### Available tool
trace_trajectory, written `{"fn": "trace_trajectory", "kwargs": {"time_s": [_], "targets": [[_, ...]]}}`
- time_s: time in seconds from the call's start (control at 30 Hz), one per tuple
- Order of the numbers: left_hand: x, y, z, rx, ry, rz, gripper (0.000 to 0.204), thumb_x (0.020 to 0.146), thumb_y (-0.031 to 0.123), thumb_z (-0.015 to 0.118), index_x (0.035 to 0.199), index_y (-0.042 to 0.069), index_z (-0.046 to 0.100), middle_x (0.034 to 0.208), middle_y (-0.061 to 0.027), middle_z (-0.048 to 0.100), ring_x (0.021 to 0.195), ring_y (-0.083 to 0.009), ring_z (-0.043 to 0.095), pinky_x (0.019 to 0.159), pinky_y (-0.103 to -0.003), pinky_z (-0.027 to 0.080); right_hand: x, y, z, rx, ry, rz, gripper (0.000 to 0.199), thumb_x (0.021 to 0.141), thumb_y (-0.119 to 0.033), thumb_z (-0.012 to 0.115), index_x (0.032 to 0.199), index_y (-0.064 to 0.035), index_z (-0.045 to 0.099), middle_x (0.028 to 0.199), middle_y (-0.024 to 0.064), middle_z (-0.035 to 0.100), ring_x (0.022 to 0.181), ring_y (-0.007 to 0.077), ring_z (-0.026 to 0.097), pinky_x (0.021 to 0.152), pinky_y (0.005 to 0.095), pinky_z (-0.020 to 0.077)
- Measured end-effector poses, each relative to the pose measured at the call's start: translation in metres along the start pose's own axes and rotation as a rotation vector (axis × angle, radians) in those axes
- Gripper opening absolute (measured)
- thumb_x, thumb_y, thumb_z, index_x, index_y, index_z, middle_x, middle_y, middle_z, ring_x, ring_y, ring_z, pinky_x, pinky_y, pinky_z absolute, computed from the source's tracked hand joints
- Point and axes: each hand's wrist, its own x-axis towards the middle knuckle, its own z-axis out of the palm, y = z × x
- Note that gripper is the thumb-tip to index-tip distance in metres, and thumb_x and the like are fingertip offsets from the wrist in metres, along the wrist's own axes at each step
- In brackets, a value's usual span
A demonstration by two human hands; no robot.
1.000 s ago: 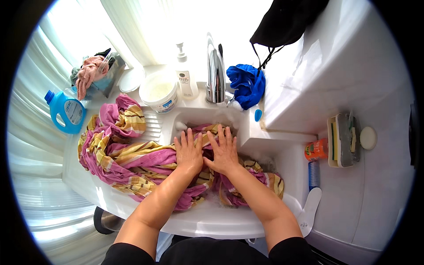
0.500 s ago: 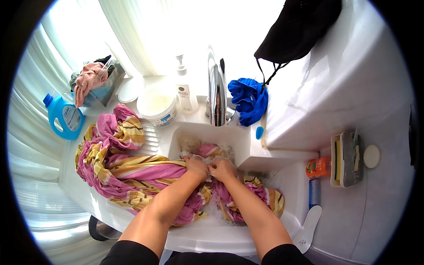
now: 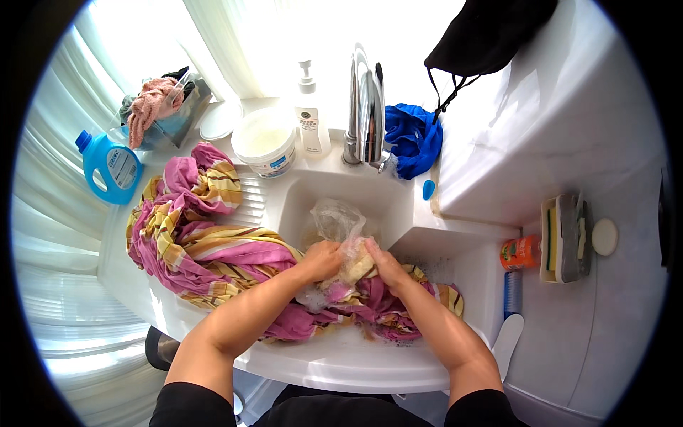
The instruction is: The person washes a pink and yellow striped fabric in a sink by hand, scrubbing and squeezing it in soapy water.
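Observation:
A long pink, yellow and brown patterned cloth [image 3: 245, 260] stretches from the ribbed left side of the white sink [image 3: 299, 192] into its basin, where it is wet and sudsy. My left hand [image 3: 322, 261] is closed on a bunched part of it. Across from it, my right hand [image 3: 385, 267] wraps around the same yellowish bunch. A clear, film-like bulge [image 3: 337, 219] rises just beyond my fingers; whether it is soap film or thin plastic I cannot tell. Between the hands, foam hides some of the fingertips. More cloth lies beneath my right forearm.
Behind the basin stand a chrome faucet [image 3: 364, 114], a white pump bottle [image 3: 311, 121], a white tub [image 3: 265, 142] and a blue cloth [image 3: 413, 142]. A blue jug [image 3: 110, 171] is at left. A sponge holder [image 3: 562, 238] and blue brush [image 3: 512, 293] line the right wall.
The hands have lifted and gathered a bunch of cloth, and the clear bulge now shows beyond them. My right hand has turned more upright. The whole view has shifted slightly.

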Motion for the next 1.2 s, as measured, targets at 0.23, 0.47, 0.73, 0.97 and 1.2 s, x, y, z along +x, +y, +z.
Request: {"fn": "trace_trajectory", "kwargs": {"time_s": [0.23, 0.47, 0.73, 0.97, 1.2], "targets": [[-0.102, 0.042, 0.006, 0.8, 0.21, 0.294, 0.054, 0.084, 0.04, 0.054, 0.126, 0.006, 0.052, 0.128, -0.0283, 0.046, 0.121, -0.0446, 0.04, 0.101, -0.054, 0.028, -0.088, -0.005, 0.039, -1.569, 0.043, -0.281, 0.103, 0.069, -0.066, 0.063, 0.142, -0.0014, 0.029, 0.148, 0.0257, 0.014, 0.139, 0.0416, 0.01, 0.109, 0.0586, 0.0121], [-0.051, -0.028, 0.057, 0.945, 0.061, 0.014, 0.059, 0.085, 0.041, 0.049, 0.125, -0.003, 0.05, 0.128, -0.0244, 0.047, 0.125, -0.0377, 0.037, 0.107, -0.049, 0.019, -0.021, 0.054, 0.048, -1.619, 0.103, -0.09, 0.101, 0.068, -0.065, 0.059, 0.14, -0.0003, 0.031, 0.141, 0.0253, 0.023, 0.134, 0.0419, 0.014, 0.104, 0.0624, 0.0095], [0.048, -0.028, 0.056, 0.784, -0.277, -0.374, 0.036, 0.086, 0.029, 0.049, 0.105, 0.005, 0.068, 0.114, -0.0166, 0.063, 0.107, -0.0309, 0.058, 0.088, -0.041, 0.042, 0.097, 0.159, -0.026, -1.452, 0.056, 0.175, 0.042, 0.083, -0.028, 0.05, 0.112, -0.0008, 0.061, 0.114, 0.0258, 0.057, 0.115, 0.0377, 0.05, 0.101, 0.0509, 0.0317], [0.093, -0.111, 0.043, 0.72, -0.472, -0.176, 0.031, 0.086, 0.026, 0.052, 0.105, 0.007, 0.068, 0.104, -0.015, 0.068, 0.096, -0.031, 0.064, 0.083, -0.042, 0.048, 0.04, 0.016, 0.007, -0.812, 0.263, 0.046, 0.04, 0.088, -0.027, 0.054, 0.112, 0.0043, 0.06, 0.109, 0.0189, 0.064, 0.097, 0.0271, 0.063, 0.086, 0.0368, 0.0482], [0.04, 0.002, -0.033, -0.375, -0.417, -0.577, 0.067, 0.091, 0.057, 0.045, 0.105, -0.006, 0.063, 0.092, -0.0139, 0.067, 0.088, -0.0278, 0.063, 0.08, -0.041, 0.049, -0.096, -0.037, -0.004, 0.386, 0.173, 0.108, 0.046, 0.094, -0.035, 0.054, 0.122, 0.0012, 0.054, 0.119, 0.0107, 0.06, 0.1, 0.0188, 0.061, 0.09, 0.0327, 0.0477]]}}
